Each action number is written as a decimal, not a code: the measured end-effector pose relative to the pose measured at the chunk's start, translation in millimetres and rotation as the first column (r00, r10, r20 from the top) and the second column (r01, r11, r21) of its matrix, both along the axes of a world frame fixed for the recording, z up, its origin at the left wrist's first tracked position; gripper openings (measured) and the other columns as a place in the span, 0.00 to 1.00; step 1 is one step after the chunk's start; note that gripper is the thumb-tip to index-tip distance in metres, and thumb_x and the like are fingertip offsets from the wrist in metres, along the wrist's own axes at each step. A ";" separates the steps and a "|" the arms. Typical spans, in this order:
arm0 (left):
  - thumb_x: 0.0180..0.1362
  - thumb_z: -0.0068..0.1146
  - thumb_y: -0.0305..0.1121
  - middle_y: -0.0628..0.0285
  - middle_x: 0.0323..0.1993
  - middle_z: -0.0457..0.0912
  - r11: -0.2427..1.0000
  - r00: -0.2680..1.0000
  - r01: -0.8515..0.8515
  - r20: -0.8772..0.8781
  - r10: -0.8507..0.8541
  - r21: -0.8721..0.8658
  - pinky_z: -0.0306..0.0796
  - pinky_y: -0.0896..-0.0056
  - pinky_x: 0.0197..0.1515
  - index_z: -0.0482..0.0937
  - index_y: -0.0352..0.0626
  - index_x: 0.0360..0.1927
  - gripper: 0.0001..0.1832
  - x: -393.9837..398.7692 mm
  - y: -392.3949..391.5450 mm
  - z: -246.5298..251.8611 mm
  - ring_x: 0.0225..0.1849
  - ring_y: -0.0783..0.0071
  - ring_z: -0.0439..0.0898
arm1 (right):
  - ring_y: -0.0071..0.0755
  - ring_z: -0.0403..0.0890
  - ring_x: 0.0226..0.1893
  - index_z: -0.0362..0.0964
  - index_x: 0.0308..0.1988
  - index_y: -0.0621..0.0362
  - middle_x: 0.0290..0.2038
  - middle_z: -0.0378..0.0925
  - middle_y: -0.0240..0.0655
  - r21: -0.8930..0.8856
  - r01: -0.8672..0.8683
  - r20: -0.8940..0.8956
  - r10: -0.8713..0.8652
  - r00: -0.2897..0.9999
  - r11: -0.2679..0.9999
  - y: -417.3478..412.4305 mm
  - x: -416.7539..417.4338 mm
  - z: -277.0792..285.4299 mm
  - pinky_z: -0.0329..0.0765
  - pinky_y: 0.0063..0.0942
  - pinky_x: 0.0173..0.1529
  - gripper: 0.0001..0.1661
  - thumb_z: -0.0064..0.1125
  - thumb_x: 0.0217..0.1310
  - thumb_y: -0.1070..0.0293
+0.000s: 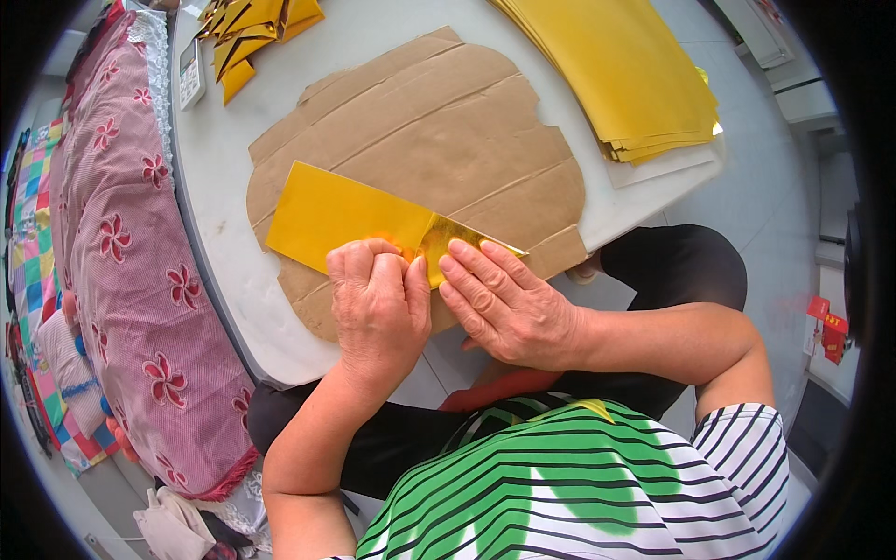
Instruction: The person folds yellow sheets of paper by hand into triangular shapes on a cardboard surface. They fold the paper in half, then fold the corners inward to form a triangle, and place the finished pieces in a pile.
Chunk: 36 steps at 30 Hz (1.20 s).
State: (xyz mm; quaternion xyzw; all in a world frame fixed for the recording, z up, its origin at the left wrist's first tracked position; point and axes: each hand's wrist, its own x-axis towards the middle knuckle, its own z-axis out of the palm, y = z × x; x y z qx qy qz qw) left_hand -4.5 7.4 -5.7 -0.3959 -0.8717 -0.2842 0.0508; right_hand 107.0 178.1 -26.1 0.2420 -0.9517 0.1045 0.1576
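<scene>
A sheet of shiny gold foil paper point(350, 210) lies slantwise on a flat piece of brown cardboard point(448, 126). Its right end is folded over at an angle, making a pointed flap point(462, 234). My left hand point(378, 294) is curled at the sheet's near edge, thumb and bent fingers closed on the paper beside the fold. Flat on the folded end rests my right hand point(500, 294), its fingers stretched out along the flap. The fingers hide part of the near edge.
A thick stack of gold paper sheets point(623, 63) lies at the table's far right. Folded gold pieces point(252, 31) are heaped at the far left, near a white remote control point(190, 77). Left of the white table point(217, 210) is a pink flowered cover point(126, 245).
</scene>
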 end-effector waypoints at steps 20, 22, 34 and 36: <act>0.52 0.62 0.25 0.55 0.46 0.73 0.990 0.964 0.058 -0.251 -0.090 -0.132 0.75 0.65 0.48 0.84 0.45 0.54 0.22 2.1 1.2 -5.4 0.48 0.58 0.73 | 0.54 0.76 0.64 0.75 0.56 0.70 0.58 0.78 0.56 0.030 0.038 -0.108 -0.034 0.994 0.999 -0.2 -2.9 1.1 0.69 0.51 0.70 0.22 0.54 0.65 0.70; 0.50 0.61 0.26 0.55 0.47 0.72 0.985 0.956 0.067 -0.272 -0.110 -0.162 0.74 0.65 0.48 0.83 0.45 0.55 0.24 1.3 1.5 -5.1 0.48 0.58 0.72 | 0.53 0.76 0.64 0.75 0.56 0.70 0.58 0.78 0.56 0.029 0.033 -0.107 -0.030 0.994 0.999 1.0 -3.5 -0.5 0.69 0.50 0.70 0.22 0.55 0.65 0.70; 0.53 0.63 0.23 0.56 0.45 0.72 0.984 0.941 0.062 -0.320 -0.114 -0.169 0.76 0.65 0.44 0.84 0.44 0.54 0.22 -0.5 3.1 -8.9 0.47 0.59 0.73 | 0.64 0.74 0.64 0.69 0.57 0.75 0.58 0.75 0.61 0.123 0.117 -0.120 -0.103 0.987 0.985 39.3 24.0 -6.2 0.71 0.55 0.68 0.31 0.61 0.63 0.62; 0.52 0.63 0.23 0.56 0.45 0.72 0.986 0.941 0.067 -0.318 -0.114 -0.154 0.76 0.65 0.44 0.84 0.44 0.54 0.23 -1.2 3.0 -11.0 0.47 0.59 0.73 | 0.65 0.75 0.63 0.69 0.56 0.75 0.57 0.75 0.63 0.143 0.143 -0.128 -0.125 0.984 0.979 46.1 29.4 -6.5 0.71 0.55 0.67 0.32 0.62 0.63 0.59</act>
